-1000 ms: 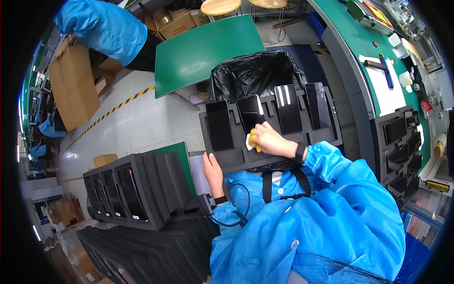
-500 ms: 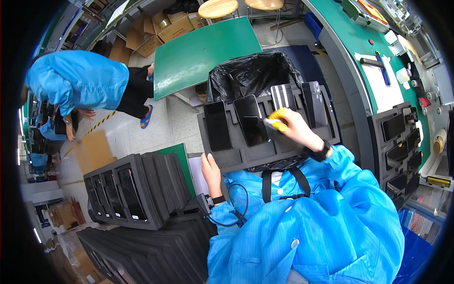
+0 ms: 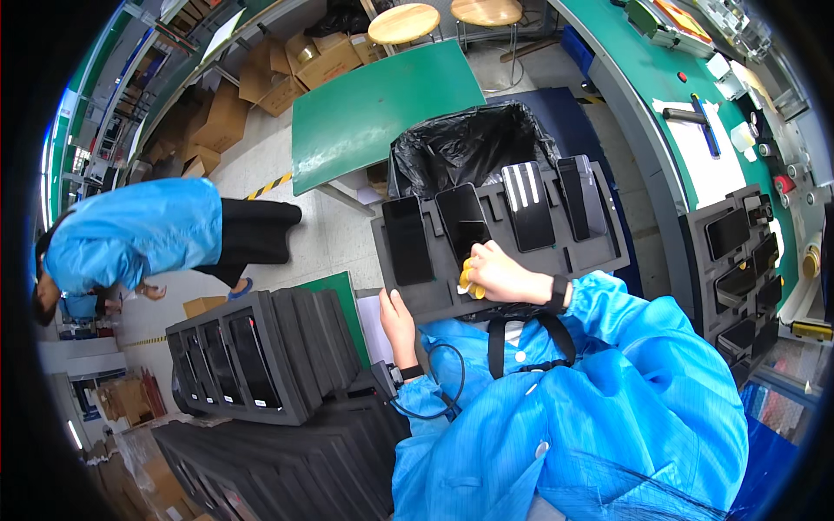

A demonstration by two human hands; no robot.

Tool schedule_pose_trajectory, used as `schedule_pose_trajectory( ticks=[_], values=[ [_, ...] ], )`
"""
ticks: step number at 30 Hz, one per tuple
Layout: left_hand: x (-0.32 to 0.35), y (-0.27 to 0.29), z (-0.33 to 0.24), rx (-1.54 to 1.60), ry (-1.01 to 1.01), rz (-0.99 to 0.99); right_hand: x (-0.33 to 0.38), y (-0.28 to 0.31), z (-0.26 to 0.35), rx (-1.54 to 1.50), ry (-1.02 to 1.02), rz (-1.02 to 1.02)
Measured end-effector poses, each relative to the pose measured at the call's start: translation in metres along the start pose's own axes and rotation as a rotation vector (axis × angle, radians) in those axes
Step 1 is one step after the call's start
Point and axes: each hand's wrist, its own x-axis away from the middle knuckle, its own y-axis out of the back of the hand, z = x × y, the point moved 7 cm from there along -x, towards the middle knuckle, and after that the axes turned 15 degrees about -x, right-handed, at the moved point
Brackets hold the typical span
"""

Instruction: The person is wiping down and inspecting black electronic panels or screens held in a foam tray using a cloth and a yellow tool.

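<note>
Right hand (image 3: pixel 502 276) is sitting further lower-left, bunching yellow-tipped fingers (image 3: pixel 472 289) below a mid-frame phone (image 3: pixel 460 208); any held item: cannot tell.
Left hand (image 3: pixel 398 323), fingers extended, is touching the tray (image 3: pixel 428 304); hard rubbing would be risking a slip.

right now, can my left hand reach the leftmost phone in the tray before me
Probably yes: the left hand is at the foam tray's near left corner, close to the leftmost phone, and nothing appears to stand between them.

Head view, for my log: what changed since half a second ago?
The right hand moved left and toward the wearer, to the near end of the second phone from left; the co-worker shifted down the picture. The left hand stayed at the tray; phones unmoved.
</note>
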Motion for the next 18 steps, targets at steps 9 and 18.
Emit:
schedule_pose_trajectory(
  ticks=[9,18],
  values=[
    [-0.001,0.004,-0.005,0.002,-0.001,-0.011,-0.009,0.09,-0.067,-0.23,-0.215,-0.262],
    [0.002,0.003,-0.006,0.027,-0.01,-0.015,-0.067,0.076,-0.115,0.015,-0.188,-0.453]
  ],
)
